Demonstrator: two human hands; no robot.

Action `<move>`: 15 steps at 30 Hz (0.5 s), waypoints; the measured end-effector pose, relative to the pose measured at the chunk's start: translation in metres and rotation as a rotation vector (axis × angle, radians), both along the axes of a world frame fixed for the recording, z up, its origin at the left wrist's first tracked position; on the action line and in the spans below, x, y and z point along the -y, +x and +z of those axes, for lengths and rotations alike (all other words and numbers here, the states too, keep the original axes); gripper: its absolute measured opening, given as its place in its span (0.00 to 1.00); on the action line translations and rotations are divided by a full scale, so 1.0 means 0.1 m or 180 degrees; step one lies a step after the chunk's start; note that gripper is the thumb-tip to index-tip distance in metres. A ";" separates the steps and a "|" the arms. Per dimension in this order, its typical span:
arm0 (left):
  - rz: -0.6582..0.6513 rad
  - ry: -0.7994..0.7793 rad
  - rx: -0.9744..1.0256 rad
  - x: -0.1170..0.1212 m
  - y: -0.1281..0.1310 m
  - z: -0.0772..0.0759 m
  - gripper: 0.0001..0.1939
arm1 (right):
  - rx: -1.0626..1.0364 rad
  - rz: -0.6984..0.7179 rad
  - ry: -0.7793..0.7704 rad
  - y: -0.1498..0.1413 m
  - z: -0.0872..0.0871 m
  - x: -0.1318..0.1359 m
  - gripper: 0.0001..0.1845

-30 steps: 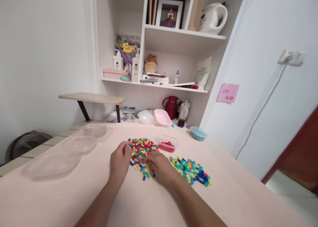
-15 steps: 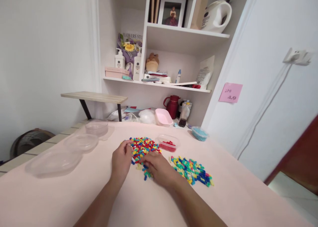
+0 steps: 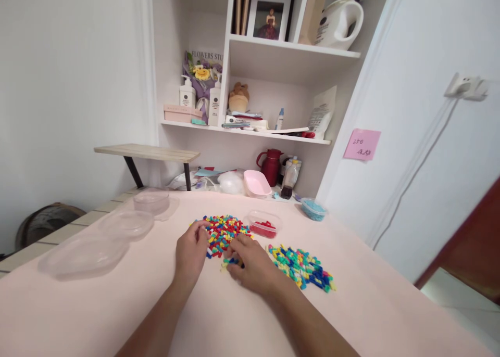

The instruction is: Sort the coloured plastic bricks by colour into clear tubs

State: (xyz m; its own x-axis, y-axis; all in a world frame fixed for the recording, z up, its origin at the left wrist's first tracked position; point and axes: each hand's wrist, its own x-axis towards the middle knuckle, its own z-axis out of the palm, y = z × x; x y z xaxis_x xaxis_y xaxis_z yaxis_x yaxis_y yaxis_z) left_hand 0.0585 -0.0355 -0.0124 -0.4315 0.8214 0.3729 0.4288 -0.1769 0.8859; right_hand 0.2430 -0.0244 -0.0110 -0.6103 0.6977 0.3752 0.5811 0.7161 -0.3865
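A mixed pile of small coloured plastic pieces [image 3: 223,231], red, yellow, blue and white, lies on the pink tabletop. At its left edge rests my left hand [image 3: 190,253], fingers bent, with thumb and index fingertips apart and nothing visible between them. My right hand [image 3: 252,262] is over the pile's front right side, its fingers curved down and apart from the thumb. A few blue and yellow pieces [image 3: 226,262] show beside and under the right hand, partly hidden. Behind it stands a clear tub with red pieces [image 3: 263,229]. A second pile, mostly green, yellow and blue [image 3: 302,266], lies to the right.
Three clear plastic containers stand along the left, the nearest a wide tub [image 3: 84,255]. A clear tub of light-blue pieces [image 3: 313,209] is at the back right. Along the back are a pink basin [image 3: 257,184], a red jug [image 3: 270,167] and a bottle [image 3: 289,179].
My right hand has shifted slightly, its fingers drawn back from the front of the pile and over the loose pieces there. The left hand has stayed in place.
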 end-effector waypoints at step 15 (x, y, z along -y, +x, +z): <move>0.0031 -0.0138 -0.0300 -0.02 -0.03 -0.05 0.14 | 0.0905 -0.0319 0.1119 -0.07 -0.18 0.02 0.08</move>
